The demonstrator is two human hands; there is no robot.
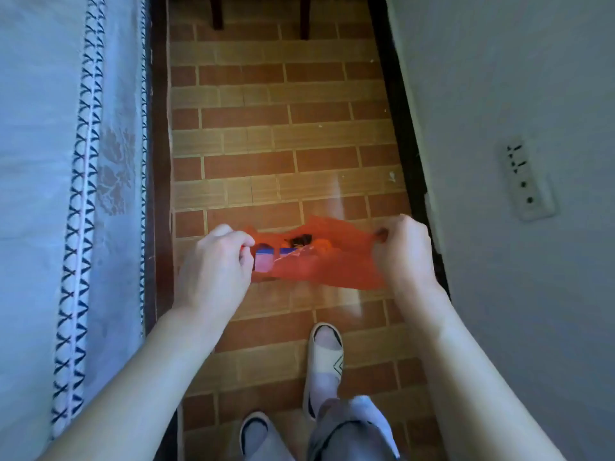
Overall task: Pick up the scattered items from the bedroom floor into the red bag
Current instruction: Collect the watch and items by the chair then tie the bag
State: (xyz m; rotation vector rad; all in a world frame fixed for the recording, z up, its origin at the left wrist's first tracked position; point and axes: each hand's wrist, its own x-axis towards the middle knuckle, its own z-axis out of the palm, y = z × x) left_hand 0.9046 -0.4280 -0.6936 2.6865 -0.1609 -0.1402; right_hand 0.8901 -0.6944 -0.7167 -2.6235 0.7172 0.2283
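Note:
I hold the red bag stretched between both hands above the brick-patterned floor. My left hand pinches its left edge and my right hand pinches its right edge. Its mouth gapes toward me. Inside I see a pink and blue box, another blue item and a small black object. No loose items show on the floor around the bag.
A bed with a pale patterned cover runs along the left. A grey wall with a socket strip stands on the right. Dark furniture legs are at the far end. My slippered feet are below the bag.

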